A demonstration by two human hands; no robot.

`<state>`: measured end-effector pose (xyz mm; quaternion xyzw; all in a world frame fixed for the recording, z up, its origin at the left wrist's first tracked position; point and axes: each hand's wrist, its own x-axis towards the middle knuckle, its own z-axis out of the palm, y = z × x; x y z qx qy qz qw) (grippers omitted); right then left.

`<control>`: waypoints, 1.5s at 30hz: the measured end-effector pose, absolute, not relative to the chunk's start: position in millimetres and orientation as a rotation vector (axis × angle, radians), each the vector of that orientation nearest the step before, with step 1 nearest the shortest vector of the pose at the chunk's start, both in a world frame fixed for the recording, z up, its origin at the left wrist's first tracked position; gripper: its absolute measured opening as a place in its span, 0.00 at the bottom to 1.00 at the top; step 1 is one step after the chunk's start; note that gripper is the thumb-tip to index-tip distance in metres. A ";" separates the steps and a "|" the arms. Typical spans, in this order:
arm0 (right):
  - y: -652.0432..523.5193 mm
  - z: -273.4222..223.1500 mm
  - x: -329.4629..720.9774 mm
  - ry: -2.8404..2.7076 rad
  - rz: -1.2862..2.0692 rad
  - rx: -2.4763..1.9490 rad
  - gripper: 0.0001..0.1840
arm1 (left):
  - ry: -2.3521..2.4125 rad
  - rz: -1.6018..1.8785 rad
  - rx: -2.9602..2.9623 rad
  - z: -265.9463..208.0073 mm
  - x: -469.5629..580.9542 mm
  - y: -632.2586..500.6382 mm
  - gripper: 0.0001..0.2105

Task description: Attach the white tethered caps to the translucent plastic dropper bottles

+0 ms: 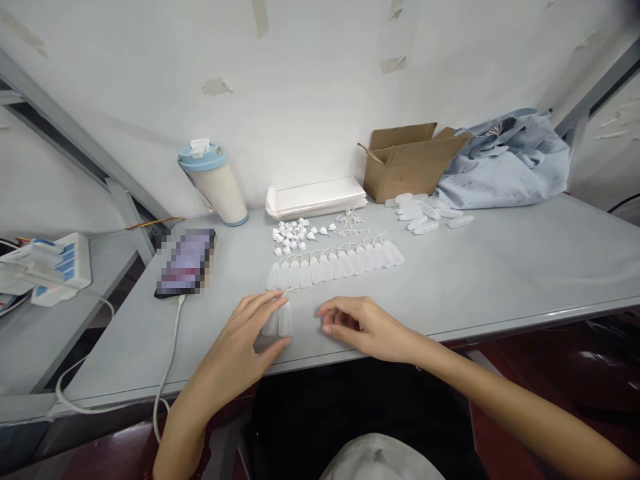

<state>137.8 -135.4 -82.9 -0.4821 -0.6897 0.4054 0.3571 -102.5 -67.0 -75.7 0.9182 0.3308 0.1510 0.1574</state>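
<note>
one phone [187,261], its screen blurred past reading, is laid near the left edge of the desk [500,267], and one blue-lidded tumbler [219,190] is stood by the back edge. near the front edge, two translucent containers [285,321] are framed by the parted thumb and fingers of the left hand [245,340], whether gripped cannot be told; behind them are set roughly twenty white caps [293,231], about fourteen corded containers [327,268] in a row and one white stack [320,197]. the right hand [359,325] is held half curled, empty, while one cardboard box [413,170], about a dozen loose containers [427,228] and one cloth bag [510,170] are gathered toward the back right corner.

Grey table [500,273], translucent pieces [327,268], phone [187,262], tumbler [221,190]
</note>
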 end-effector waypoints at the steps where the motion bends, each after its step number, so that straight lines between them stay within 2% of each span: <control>1: -135.6 -83.0 137.7 -1.778 1.047 -1.247 0.11 | 0.959 0.424 2.617 -75.6 -103.2 -66.8 0.22; 11: -135.4 -83.5 138.1 -1.758 1.091 -1.262 0.12 | 1.083 0.401 2.533 -79.2 -110.4 -63.1 0.25; 36: -136.9 -84.5 136.7 -1.741 1.068 -1.246 0.10 | 1.056 0.532 2.614 -72.7 -108.1 -63.7 0.24; 40: -130.6 -73.2 155.2 -1.773 0.928 -1.242 0.10 | 1.019 0.626 2.658 -54.4 -89.6 -55.5 0.19; 45: -93.8 -57.5 226.9 -1.672 0.443 -1.508 0.09 | 0.882 0.531 2.708 -29.8 -36.5 -17.7 0.13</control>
